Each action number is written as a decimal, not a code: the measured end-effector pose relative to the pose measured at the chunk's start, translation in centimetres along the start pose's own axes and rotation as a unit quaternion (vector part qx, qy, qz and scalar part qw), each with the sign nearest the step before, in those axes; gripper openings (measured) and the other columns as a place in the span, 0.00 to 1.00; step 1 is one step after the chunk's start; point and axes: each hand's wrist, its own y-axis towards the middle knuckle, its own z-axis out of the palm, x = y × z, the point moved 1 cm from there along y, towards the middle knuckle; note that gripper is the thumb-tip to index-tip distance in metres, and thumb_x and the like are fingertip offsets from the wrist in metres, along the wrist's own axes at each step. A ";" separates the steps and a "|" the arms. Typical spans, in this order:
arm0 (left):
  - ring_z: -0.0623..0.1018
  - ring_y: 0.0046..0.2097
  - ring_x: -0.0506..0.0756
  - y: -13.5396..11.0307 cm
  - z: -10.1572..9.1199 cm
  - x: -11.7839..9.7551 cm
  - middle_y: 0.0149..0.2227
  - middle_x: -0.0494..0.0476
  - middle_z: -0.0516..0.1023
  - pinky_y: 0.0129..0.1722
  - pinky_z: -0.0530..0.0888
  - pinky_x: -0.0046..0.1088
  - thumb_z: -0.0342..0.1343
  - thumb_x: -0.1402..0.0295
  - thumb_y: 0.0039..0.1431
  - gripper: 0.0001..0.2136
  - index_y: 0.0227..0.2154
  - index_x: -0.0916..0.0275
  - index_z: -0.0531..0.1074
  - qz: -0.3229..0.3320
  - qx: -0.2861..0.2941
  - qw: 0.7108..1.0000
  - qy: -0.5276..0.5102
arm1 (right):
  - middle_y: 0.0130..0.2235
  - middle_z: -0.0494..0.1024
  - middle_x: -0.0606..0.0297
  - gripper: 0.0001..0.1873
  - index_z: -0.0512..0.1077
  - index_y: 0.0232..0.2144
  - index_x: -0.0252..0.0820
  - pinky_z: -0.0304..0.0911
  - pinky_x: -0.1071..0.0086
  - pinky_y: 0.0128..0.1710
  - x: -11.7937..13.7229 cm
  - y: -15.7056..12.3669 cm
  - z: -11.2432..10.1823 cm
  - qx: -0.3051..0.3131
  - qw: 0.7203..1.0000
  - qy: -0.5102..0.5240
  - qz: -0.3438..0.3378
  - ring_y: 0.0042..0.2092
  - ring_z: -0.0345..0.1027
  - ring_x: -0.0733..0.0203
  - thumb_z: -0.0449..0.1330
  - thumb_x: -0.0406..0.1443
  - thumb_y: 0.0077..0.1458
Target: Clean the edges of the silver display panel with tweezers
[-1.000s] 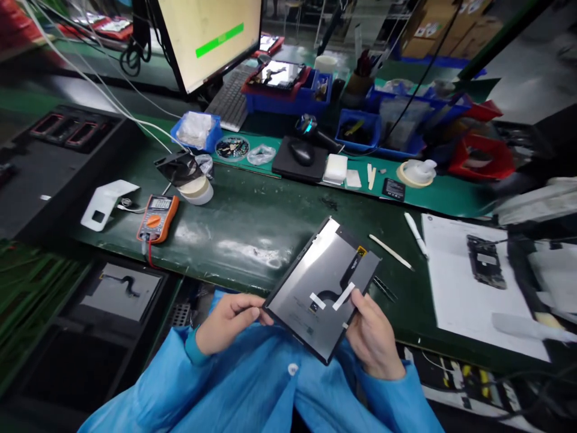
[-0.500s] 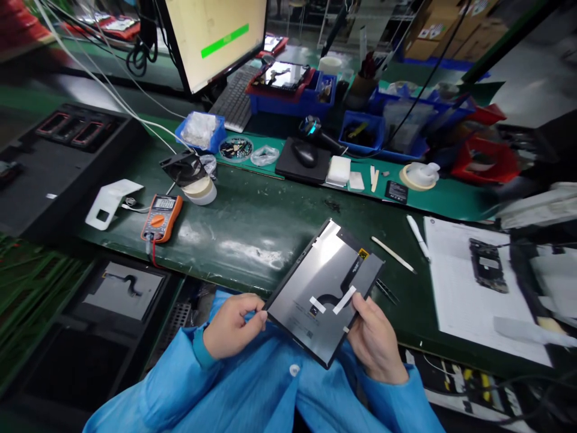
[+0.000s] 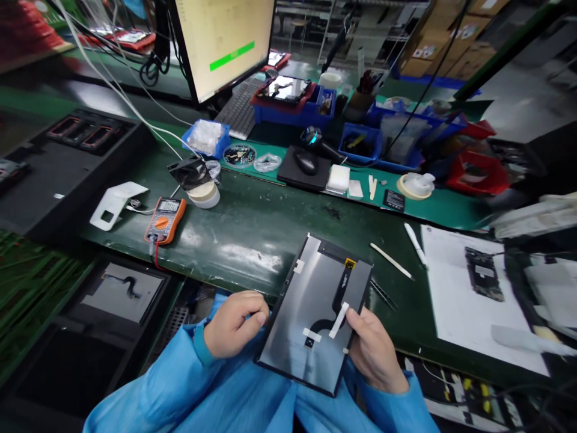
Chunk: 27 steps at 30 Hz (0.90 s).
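Panel (image 3: 300,294) with a grey back and a thin black border sits tilted in front of the wearer's body, its upper part overlapping the near edge of the green workbench (image 3: 252,210) in view. The right hand (image 3: 373,347) grips it by the right edge, thumb laid on the grey face just beside a white strip (image 3: 338,320), fingers tucked behind the edge. A dark ribbon cable (image 3: 341,294) runs down from a yellow patch (image 3: 350,263) near the top, curves left and passes under a second strip (image 3: 312,335). The left hand (image 3: 237,325) is curled, thumb against the bent fingers, just beside the panel's left edge; whether it touches that edge or closes on anything I cannot tell. Blue sleeves (image 3: 175,367) cover both arms. On the bench to the right of the panel lie dark tweezers (image 3: 383,294), a pale stick (image 3: 391,261) and a white pen (image 3: 415,245), the pen alongside a white sheet (image 3: 451,307) that bears a dark device part (image 3: 484,273). Well to the left, an orange multimeter (image 3: 165,221) rests near a white bracket (image 3: 110,204). Below it, beside the bench, another grey panel (image 3: 124,291) with a similar dark cable lies on a black surface. Behind, a black mouse (image 3: 305,161) sits on its pad (image 3: 288,173), with a black battery (image 3: 393,200) farther right.
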 end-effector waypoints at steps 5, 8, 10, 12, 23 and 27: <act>0.63 0.29 0.50 0.8 -0.2 -0.7 0.25 0.48 0.61 0.31 0.59 0.27 0.48 0.68 0.66 0.11 0.26 0.61 0.62 0.014 -0.006 0.999 0.042 | 0.32 0.85 0.57 0.19 0.82 0.37 0.41 0.77 0.60 0.37 -0.3 -0.3 -0.1 0.040 0.999 -0.025 0.014 0.34 0.80 0.50 0.74 0.48 0.48; 0.63 0.28 0.50 0.9 -0.1 -0.9 0.24 0.48 0.61 0.31 0.58 0.26 0.49 0.69 0.64 0.10 0.25 0.61 0.61 0.023 -0.021 0.998 0.056 | 0.34 0.85 0.57 0.18 0.82 0.39 0.41 0.76 0.63 0.35 -0.6 -0.3 -0.6 0.052 0.998 -0.038 0.017 0.34 0.80 0.51 0.73 0.47 0.50; 0.63 0.28 0.50 0.9 -0.1 -0.9 0.24 0.48 0.61 0.30 0.59 0.27 0.49 0.69 0.64 0.10 0.25 0.61 0.61 0.022 -0.029 0.998 0.053 | 0.34 0.85 0.57 0.19 0.82 0.39 0.41 0.76 0.65 0.34 -0.7 -0.4 -0.7 0.052 0.998 -0.043 0.017 0.32 0.79 0.53 0.73 0.47 0.50; 0.64 0.29 0.50 1.1 -0.1 -0.9 0.24 0.49 0.63 0.31 0.60 0.27 0.48 0.68 0.65 0.11 0.26 0.61 0.62 0.004 -0.039 0.998 0.046 | 0.34 0.85 0.57 0.20 0.82 0.39 0.40 0.75 0.65 0.33 -0.6 -0.6 -0.4 0.053 0.997 -0.051 0.019 0.31 0.79 0.54 0.73 0.47 0.49; 0.63 0.26 0.49 3.0 -1.1 -2.5 0.22 0.48 0.62 0.29 0.58 0.26 0.48 0.67 0.63 0.13 0.22 0.61 0.59 -0.063 -0.088 0.990 0.085 | 0.24 0.78 0.62 0.18 0.82 0.29 0.39 0.69 0.70 0.28 -0.1 -2.0 1.8 0.051 0.996 -0.076 0.000 0.24 0.69 0.61 0.74 0.48 0.47; 0.60 0.25 0.49 3.7 -1.9 -2.8 0.21 0.47 0.58 0.28 0.57 0.26 0.46 0.67 0.64 0.15 0.21 0.60 0.55 -0.060 -0.107 0.988 0.094 | 0.20 0.74 0.64 0.21 0.81 0.25 0.41 0.64 0.69 0.22 -0.2 -2.4 2.5 0.090 0.989 -0.118 -0.001 0.18 0.62 0.63 0.70 0.53 0.49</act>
